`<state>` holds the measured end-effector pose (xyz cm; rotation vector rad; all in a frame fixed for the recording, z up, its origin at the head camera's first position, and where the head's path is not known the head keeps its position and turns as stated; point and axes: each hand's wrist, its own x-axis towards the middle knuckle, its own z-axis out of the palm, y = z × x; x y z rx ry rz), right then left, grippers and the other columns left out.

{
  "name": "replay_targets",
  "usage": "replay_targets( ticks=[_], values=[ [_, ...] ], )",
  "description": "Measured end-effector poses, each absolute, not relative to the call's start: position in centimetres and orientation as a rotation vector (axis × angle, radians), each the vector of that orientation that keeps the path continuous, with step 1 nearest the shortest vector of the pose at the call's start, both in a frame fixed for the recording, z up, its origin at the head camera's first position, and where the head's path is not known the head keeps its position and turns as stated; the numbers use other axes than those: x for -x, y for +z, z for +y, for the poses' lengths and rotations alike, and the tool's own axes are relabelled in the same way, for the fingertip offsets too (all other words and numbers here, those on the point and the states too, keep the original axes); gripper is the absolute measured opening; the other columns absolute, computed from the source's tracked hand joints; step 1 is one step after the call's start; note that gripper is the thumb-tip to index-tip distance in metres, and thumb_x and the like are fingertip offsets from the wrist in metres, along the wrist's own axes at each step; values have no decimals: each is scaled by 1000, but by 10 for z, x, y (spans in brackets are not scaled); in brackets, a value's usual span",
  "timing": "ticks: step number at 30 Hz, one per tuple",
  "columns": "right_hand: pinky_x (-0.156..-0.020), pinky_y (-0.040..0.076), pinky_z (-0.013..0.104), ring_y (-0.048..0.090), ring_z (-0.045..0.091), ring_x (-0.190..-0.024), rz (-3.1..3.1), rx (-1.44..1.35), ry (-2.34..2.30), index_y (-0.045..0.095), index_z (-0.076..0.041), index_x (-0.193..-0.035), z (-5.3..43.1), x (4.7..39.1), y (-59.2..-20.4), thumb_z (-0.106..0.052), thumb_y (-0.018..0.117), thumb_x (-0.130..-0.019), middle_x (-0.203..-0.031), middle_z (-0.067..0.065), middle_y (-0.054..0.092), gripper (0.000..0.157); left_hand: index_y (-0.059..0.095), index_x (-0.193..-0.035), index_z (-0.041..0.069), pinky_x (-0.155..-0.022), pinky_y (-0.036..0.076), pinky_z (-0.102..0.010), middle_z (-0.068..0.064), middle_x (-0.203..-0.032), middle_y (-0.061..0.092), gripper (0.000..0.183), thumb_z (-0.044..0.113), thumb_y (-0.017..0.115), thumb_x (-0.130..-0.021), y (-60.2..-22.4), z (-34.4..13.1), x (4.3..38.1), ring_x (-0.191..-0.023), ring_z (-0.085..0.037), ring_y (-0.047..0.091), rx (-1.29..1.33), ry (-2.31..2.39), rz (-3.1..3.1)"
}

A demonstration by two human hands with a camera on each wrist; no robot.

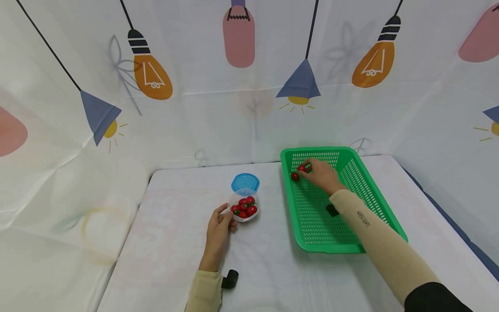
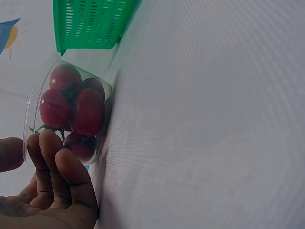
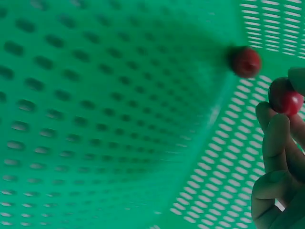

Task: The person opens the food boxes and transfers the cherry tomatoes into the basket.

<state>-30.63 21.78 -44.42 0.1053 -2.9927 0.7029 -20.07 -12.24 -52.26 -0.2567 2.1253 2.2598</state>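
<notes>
Several red cherry tomatoes with green stems fill a small clear plastic container on the table. My left hand holds the container at its near left side, thumb and fingers about the rim. Inside the green basket, my right hand pinches a cherry tomato between thumb and fingertips. Another cherry tomato lies in the basket's corner, close to that hand and apart from it.
A blue lid lies on the white-covered table just behind the container. The perforated basket stands to the right, its raised wall between the two hands. A white curtain printed with lamps hangs behind the table.
</notes>
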Motion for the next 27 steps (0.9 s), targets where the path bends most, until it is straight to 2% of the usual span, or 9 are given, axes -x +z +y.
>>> replay_targets(
  ticks=[7,14,20,27],
  values=[
    [-67,53,42,68,32,-97,-3029,-66,706,65,-4,-123,222,310,-454,-32,67,-98,-113,19,72,38,46,-145,3,-72,53,-26,-12,-93,63,45,21,55,-105,-523,-124,202,-81,-20,61,253,2263,2123],
    [-65,52,43,68,31,-92,-3078,-51,671,65,-4,-124,225,315,-462,-33,67,-98,-113,19,71,38,48,-144,6,-73,53,-27,-12,-94,63,43,21,56,-105,-526,-123,202,-81,-22,62,275,2244,2120],
    [-72,52,48,68,33,-95,-3114,-20,628,66,-3,-122,231,318,-467,-27,69,-97,-111,18,71,36,48,-145,6,-75,53,-28,-12,-95,63,44,23,55,-105,-526,-123,202,-82,-22,62,248,2218,2152],
    [-73,51,49,67,34,-96,-3126,-14,643,65,-3,-121,235,324,-472,-25,71,-95,-111,18,71,35,46,-146,5,-74,53,-28,-12,-95,62,45,23,55,-105,-525,-124,203,-82,-22,61,239,2237,2146]
  ],
)
